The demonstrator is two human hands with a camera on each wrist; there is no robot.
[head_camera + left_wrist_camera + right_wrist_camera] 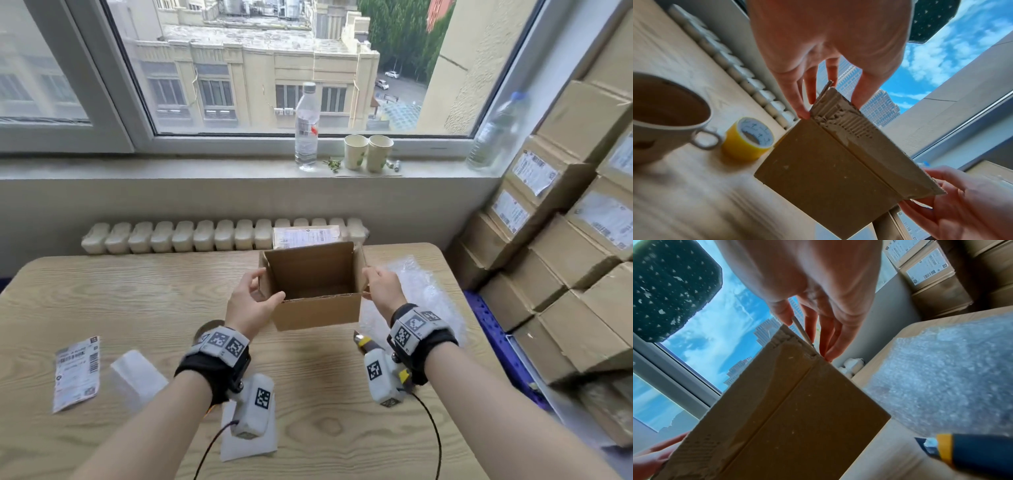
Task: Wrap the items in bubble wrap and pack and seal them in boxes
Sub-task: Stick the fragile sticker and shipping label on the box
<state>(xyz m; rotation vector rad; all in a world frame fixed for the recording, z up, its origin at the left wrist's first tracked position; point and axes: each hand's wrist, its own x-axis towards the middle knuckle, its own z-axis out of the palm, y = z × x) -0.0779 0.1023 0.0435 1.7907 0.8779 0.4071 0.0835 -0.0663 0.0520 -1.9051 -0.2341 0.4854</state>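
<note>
Both hands, left [252,302] and right [381,287], pinch the side flaps of the open box [317,310], held between them off the surface [137,294]; set it flat, flaps spread, bubble wrap [421,291] just right.

Wooden table [137,294]: bubble wrap [421,291] at right edge; mug [663,113], yellow tape roll [748,139], label sheet [77,371] toward left.

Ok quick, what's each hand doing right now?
Left hand: grips the open cardboard box at its left side.
Right hand: grips the box's right side.
</note>
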